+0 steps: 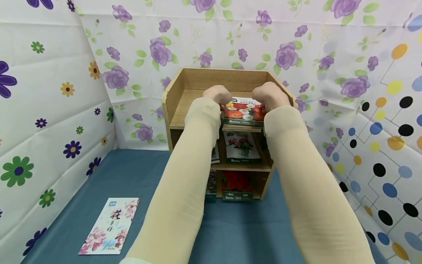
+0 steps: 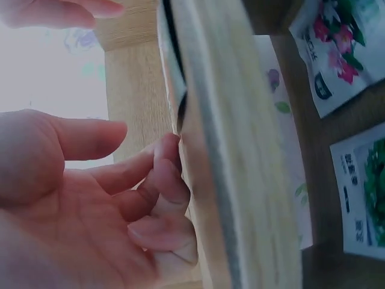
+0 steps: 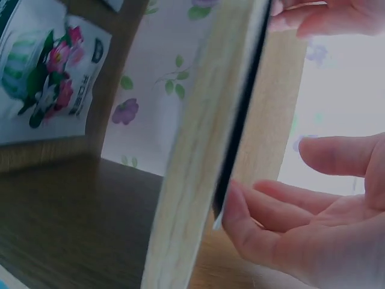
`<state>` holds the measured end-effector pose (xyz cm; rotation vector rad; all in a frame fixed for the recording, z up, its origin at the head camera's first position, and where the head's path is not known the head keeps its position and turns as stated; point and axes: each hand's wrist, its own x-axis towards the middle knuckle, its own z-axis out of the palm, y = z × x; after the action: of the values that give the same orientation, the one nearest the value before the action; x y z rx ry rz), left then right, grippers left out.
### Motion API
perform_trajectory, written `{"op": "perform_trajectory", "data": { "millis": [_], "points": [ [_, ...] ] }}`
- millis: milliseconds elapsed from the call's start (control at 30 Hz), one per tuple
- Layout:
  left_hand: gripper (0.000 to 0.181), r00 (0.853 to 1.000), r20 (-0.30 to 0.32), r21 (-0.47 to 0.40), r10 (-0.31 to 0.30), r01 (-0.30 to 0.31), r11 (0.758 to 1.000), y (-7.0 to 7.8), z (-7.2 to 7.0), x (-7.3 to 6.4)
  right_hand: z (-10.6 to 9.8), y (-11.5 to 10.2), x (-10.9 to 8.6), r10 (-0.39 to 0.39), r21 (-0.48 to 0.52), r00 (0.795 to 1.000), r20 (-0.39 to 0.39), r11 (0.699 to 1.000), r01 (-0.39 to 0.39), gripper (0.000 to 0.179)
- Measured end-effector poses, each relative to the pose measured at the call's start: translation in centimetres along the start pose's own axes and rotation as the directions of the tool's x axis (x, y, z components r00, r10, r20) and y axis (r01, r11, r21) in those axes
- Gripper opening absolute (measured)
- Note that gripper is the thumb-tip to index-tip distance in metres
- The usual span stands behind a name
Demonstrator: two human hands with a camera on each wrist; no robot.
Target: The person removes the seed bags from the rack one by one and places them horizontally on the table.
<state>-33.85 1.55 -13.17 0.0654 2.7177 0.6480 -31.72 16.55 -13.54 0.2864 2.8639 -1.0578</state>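
Note:
A packet [image 1: 244, 111] with red, orange and white flowers printed on it lies on the top shelf of the small wooden rack [image 1: 224, 75]. My left hand [image 1: 217, 94] is at its left side, my right hand [image 1: 269, 96] at its right. In the left wrist view, the left hand [image 2: 102, 198] has its fingers bent against the packet's side, the thumb standing apart. Fingertips of the right hand [image 3: 325, 211] touch the packet's dark edge [image 3: 243, 108] in the right wrist view; that thumb is also clear of it.
Lower compartments hold a pink-flower packet [image 1: 242, 147], a red-flower packet [image 1: 236, 186] and others partly hidden by my left sleeve. A white packet with pink blossoms [image 1: 110, 225] lies on the blue tabletop [image 1: 230, 234] at left. Patterned cloths [image 1: 138, 55] hang around the rack.

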Motion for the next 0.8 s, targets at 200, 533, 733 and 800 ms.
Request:
{"op": "perform_trajectory", "data": {
  "millis": [200, 533, 733, 800],
  "points": [
    [0.032, 0.991, 0.114, -0.234, -0.065, 0.09, 0.968, 0.1, -0.8, -0.4, -0.4, -0.1, 0.1, 0.058, 0.158, 0.998, -0.024, 0.986, -0.053, 0.037],
    [0.023, 0.984, 0.136, -0.457, -0.115, 0.165, 0.874, 0.0, -0.3, -0.1, -0.3, 0.4, 0.2, 0.098, 0.221, 0.995, -0.009, 0.971, -0.093, 0.035],
    [0.031, 0.993, 0.034, -0.537, -0.113, 0.114, 0.836, -1.0, 0.5, 0.9, -0.1, 0.2, 0.2, 0.118, 0.307, 0.993, 0.026, 0.944, -0.12, 0.038],
    [0.03, 0.993, 0.011, -0.565, -0.116, 0.101, 0.819, -1.4, 0.7, 1.1, 0.1, 0.1, 0.4, 0.119, 0.325, 0.992, 0.038, 0.938, -0.125, 0.035]
  ]
}}
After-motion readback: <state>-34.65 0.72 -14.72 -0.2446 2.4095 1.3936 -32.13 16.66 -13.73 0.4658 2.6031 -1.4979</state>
